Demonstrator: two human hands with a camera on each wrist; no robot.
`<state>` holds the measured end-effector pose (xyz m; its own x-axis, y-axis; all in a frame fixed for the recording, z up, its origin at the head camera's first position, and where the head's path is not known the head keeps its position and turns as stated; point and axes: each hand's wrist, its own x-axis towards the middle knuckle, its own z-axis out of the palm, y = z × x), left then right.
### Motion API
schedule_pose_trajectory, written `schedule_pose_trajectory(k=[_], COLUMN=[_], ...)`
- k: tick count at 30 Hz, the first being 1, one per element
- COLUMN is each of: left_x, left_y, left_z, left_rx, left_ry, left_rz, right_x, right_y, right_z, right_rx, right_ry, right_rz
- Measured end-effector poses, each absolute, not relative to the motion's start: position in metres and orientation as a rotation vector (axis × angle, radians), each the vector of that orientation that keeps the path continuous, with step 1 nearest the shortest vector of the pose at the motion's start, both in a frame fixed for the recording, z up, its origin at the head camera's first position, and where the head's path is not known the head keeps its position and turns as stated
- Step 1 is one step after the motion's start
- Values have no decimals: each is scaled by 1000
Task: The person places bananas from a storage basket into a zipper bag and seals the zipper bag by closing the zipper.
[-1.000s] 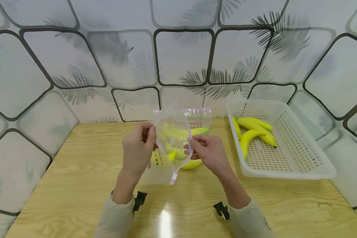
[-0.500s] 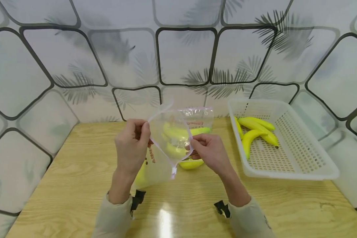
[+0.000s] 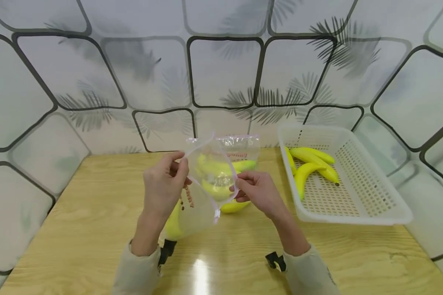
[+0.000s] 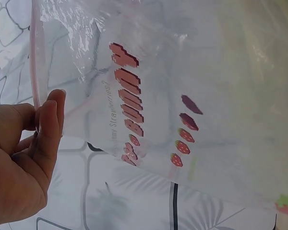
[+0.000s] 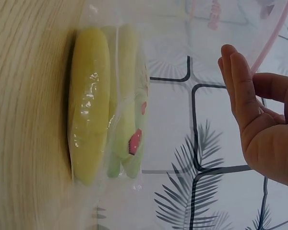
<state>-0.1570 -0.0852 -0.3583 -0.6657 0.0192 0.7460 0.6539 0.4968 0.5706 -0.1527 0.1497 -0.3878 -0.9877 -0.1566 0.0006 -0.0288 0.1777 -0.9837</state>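
Observation:
A clear zip bag (image 3: 197, 211) with a pink rim and a white slider hangs between my two hands, its mouth spread apart. My left hand (image 3: 162, 186) pinches the left side of the rim between thumb and fingers. On the opposite side, my right hand (image 3: 258, 190) pinches the rim likewise. Red lettering and strawberry prints (image 4: 186, 134) show on the bag's wall in the left wrist view. A yellow shape (image 3: 173, 223) shows through its lower left part. Beyond it, a second clear bag (image 3: 240, 142) holds several bananas (image 5: 90, 105) on the table.
To the right stands a white perforated plastic basket (image 3: 376, 205) with several yellow bananas (image 3: 310, 172) at its left side. The wooden table (image 3: 77, 246) ends at a patterned fabric wall (image 3: 225, 73) behind and at both sides.
My left hand has shifted slightly left with its side of the rim, widening the bag's mouth. The yellow shape has come into view at the bag's lower left. My right hand has barely moved.

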Motion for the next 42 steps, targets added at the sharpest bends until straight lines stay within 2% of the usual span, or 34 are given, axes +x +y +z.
schedule_pose_trajectory(k=[6, 11, 17, 21, 27, 42], left_x=[-155, -156, -156, -156, -156, -158], left_y=[-89, -85, -82, -80, -80, -79], left_z=[-361, -364, -362, -360, -360, -361], left_rx=[-541, -572, -587, -580, -599, -637], left_ry=[-2037, -2023, -2040, -2053, -2052, -2038], left_rz=[-1197, -1230, -1236, -1227, -1215, -1195], right_x=[-147, -140, -147, -157, -162, -158], right_y=[167, 214, 273, 297, 305, 301], right_z=[-375, -360, -368, -386, -407, -403], right_rx=[-175, 26, 270, 170, 10, -65], right_ry=[2527, 2889, 3079, 2921, 2778, 2713], right_rz=[-1793, -1628, -1029, -716, -603, -537])
